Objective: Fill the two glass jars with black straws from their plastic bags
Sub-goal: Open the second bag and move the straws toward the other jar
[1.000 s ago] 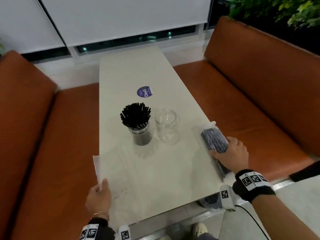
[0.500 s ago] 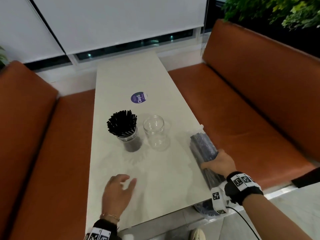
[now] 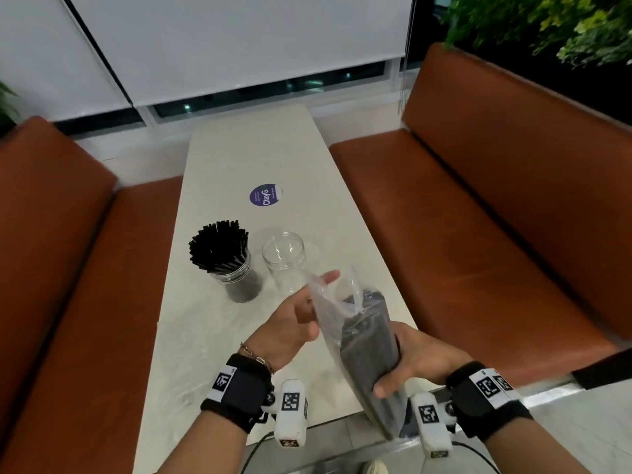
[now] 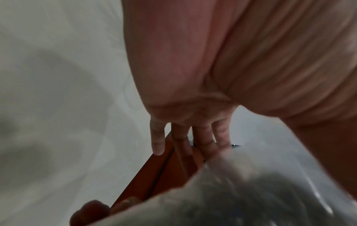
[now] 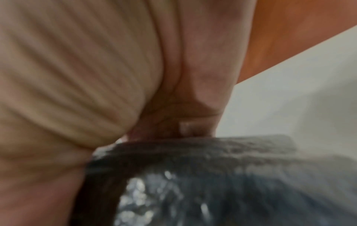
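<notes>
A glass jar (image 3: 236, 278) packed with black straws (image 3: 219, 246) stands mid-table, and an empty glass jar (image 3: 284, 261) sits just right of it. My right hand (image 3: 403, 366) grips the lower half of a clear plastic bag of black straws (image 3: 367, 347), held tilted above the table's near right corner. In the right wrist view its fingers (image 5: 185, 130) curl over the bag (image 5: 212, 175). My left hand (image 3: 304, 316) rests straight-fingered against the bag's loose upper end. The left wrist view shows those fingers (image 4: 195, 142) extended beside the bag (image 4: 251, 191).
The long white table (image 3: 260, 155) runs between two orange-brown benches (image 3: 478, 254) and carries a purple round sticker (image 3: 265, 195). A flat clear empty bag (image 3: 178, 364) lies faintly visible on the near left of the table. The window wall is behind.
My right hand has lifted the bag of straws off the table's right edge. My left hand let go of the empty bag and came across to the full bag's top.
</notes>
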`<state>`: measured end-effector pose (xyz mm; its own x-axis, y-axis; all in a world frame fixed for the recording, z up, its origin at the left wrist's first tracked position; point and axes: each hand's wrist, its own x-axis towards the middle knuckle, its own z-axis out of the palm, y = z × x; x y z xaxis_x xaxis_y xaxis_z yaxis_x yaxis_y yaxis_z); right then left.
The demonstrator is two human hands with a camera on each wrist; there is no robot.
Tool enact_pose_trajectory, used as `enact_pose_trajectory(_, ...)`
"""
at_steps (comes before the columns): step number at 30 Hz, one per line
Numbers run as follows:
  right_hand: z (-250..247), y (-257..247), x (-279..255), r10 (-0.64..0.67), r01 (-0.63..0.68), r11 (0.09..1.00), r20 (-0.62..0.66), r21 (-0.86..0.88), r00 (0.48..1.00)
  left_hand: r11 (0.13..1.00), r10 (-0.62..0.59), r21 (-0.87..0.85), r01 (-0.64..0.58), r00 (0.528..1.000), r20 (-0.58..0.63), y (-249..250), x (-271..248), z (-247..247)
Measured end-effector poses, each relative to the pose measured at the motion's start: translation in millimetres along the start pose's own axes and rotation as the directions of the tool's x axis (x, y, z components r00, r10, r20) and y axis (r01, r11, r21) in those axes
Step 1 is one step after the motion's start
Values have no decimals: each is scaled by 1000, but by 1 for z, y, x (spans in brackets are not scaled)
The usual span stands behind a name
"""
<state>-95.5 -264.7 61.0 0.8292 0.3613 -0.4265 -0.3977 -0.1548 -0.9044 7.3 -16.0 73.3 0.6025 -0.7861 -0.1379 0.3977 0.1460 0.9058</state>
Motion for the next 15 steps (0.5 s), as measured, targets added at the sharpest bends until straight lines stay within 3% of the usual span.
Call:
enact_pose_trajectory(2,2,1,5,-21,21,1000,12,0,1000,1000,23,-19,-25,996,-86,3,-1,2)
enact_pose_trajectory(4,5,6,8,-19,19,1000,-6,22,1000,998,66,25,-61,963,-263,6,-5,7)
enact_pose_trajectory(8,4,10,21,-22,35,994,-132,100,991,970,236,178,-163,791,-564,23,-26,18)
enact_pose_trajectory(11,2,4,29,-62,94,987,-225,134,972,931,348,327,-166,677,-649,37,-48,13)
enact_pose_trajectory(15,-3,-2,35,-87,134,983,-329,123,940,917,380,374,-142,600,-704,44,-70,9)
